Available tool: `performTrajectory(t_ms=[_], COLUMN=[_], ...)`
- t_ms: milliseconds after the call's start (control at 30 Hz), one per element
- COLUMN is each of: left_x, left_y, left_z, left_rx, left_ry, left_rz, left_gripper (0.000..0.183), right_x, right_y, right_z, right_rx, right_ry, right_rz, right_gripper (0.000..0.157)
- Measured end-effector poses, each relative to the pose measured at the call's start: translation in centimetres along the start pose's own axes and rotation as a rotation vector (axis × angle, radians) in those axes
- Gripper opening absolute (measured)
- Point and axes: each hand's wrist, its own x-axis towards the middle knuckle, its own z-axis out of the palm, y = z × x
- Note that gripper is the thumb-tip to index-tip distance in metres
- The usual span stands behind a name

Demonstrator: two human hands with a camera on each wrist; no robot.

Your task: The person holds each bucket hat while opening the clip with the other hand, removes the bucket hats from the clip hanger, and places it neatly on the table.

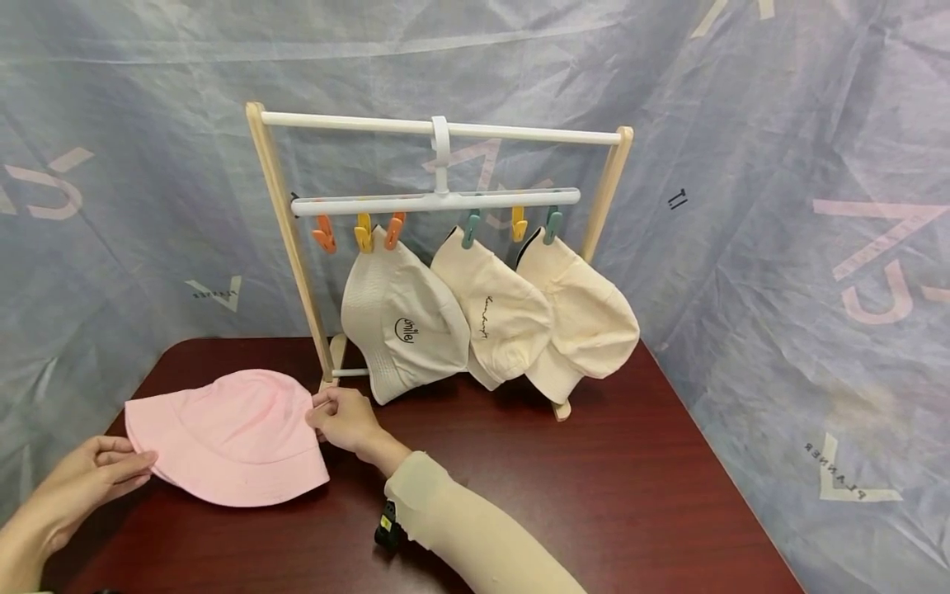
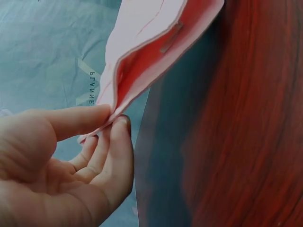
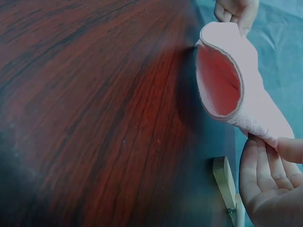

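Observation:
A pink bucket hat is held up between my two hands over the left part of the table. My left hand pinches the brim edge at the hat's left side, thumb on top and fingers beneath. On the opposite side my right hand pinches the hat between thumb and fingers. From the left wrist camera, the pink brim looks folded double, with the left hand gripping its corner. The right wrist view shows the hat's opening gaping, and the right hand holding the fabric.
Behind stands a wooden rack with a white hanger. Coloured clips hold a white "smile" bucket hat and two cream caps, one lettered, one plain. An orange clip and a yellow clip hold nothing. Dark red table below.

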Motion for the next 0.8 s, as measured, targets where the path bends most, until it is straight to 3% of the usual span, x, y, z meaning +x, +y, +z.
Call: performTrajectory(t_ms=[200,467,667,800], left_x=[-0.1,0.1,-0.1,-0.5], left_y=[0.1,-0.7,-1.2,-1.4], left_z=[-0.6,-1.3,-1.3,-1.2], left_rx=[0.158,0.195,0.149,0.193], left_ry=[-0.049,-0.098,-0.041,-0.023], left_rz=[-0.078,-0.144,-0.086,-0.048], left_gripper=[0.059,0.074,0.081,0.077], right_x=[0.2,0.1,0.2,0.2], right_y=[0.0,-0.3,-0.3,-0.3], right_z=[1.1,1.7,1.8,2.1], right_rx=[-0.025,-0.136,-0.264,-0.326], right_ry=[-0.011,-0.044,-0.066,-0.056], right_rz=[0.017,0.06,-0.009,-0.051], right_gripper=[0.013,0.032,0.032,0.031])
